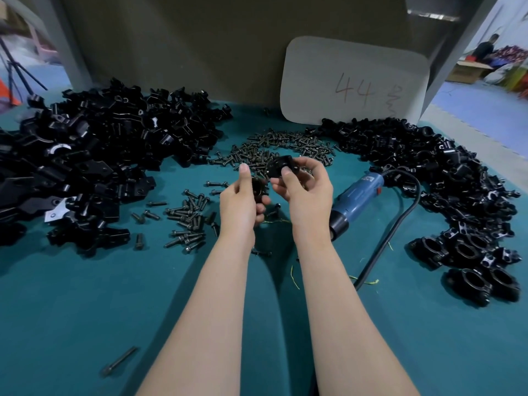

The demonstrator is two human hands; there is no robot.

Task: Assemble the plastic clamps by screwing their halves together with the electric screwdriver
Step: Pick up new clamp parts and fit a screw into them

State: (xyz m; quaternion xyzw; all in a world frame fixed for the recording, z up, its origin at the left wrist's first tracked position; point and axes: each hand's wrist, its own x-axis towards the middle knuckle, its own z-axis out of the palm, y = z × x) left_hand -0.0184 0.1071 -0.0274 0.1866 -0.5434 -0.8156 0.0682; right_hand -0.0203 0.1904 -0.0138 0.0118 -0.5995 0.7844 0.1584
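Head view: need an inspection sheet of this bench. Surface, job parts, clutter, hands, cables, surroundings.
Surface: teal table cover, with screws and parts spread across it.
Job's things: left pile of black clamp parts; right pile; screw heap in the middle; blue electric screwdriver lying on the table, unheld.
Clutter: lone long bolt near left; yellow-green thread scraps; grey card marked 44.
Hands: left hand grips a black part; right hand pinches a clamp half.
Cables: black cord loops from the screwdriver toward the near edge.
Surroundings: grey back panel; person and cardboard boxes far right.
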